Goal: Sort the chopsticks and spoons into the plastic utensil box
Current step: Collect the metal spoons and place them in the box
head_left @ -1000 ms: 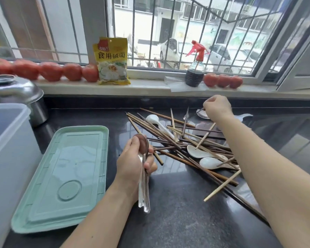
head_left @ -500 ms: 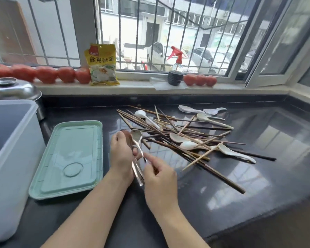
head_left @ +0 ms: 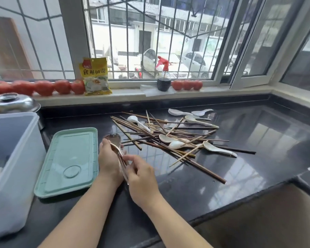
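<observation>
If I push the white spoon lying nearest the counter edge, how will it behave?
The white spoon looks glazed and the black counter glossy, so it will probably slide easily. It seems ceramic, likely stiff and breakable. Its curved bowl may make it pivot.

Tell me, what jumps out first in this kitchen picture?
A messy heap of brown wooden chopsticks and white ceramic spoons sprawls across the dark shiny counter. In front, the left hand and right hand hold shiny metal spoons beside a pale green plastic lid.

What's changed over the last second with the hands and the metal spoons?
The right hand left the far side of the pile and came back to pinch the metal spoons gripped in the left hand. The chopsticks and green lid stayed put.
</observation>
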The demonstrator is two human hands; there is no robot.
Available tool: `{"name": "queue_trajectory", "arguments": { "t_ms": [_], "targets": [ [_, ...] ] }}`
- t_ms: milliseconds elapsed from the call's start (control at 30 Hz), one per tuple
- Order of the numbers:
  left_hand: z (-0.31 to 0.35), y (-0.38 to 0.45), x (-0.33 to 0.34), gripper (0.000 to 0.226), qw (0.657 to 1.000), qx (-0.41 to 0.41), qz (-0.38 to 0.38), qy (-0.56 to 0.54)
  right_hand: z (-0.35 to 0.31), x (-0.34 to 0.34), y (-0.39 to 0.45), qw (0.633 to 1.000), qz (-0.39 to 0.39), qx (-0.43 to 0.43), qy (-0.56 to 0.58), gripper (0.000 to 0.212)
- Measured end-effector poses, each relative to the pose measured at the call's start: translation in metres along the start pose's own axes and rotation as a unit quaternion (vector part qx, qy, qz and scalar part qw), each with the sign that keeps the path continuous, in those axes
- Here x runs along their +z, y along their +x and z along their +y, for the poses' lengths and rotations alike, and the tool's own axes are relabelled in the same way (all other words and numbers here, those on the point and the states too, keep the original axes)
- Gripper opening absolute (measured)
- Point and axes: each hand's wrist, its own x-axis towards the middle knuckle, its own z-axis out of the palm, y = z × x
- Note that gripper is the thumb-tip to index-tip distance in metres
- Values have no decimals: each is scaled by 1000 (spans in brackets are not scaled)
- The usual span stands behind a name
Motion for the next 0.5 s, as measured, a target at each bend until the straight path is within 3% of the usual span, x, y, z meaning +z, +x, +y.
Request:
{"name": "queue_trajectory", "arguments": {
  "t_ms": [167,300,367,500],
  "targets": [
    [3,-19,0,52,1000,9,-10,4,-9,-5,-10,997,-59,-6,-50,26],
    [7,-42,-12,23,993,55,-35,95,-15,-12,-32,992,-105,-6,-76,24],
    [11,-59,-24,20,992,51,-37,112,-19,-14,-45,990,-125,-17,-69,29],
    [18,-92,-55,24,994,34,-52,94,-26,-17,-60,997,-68,33,35,21]
  ]
}}
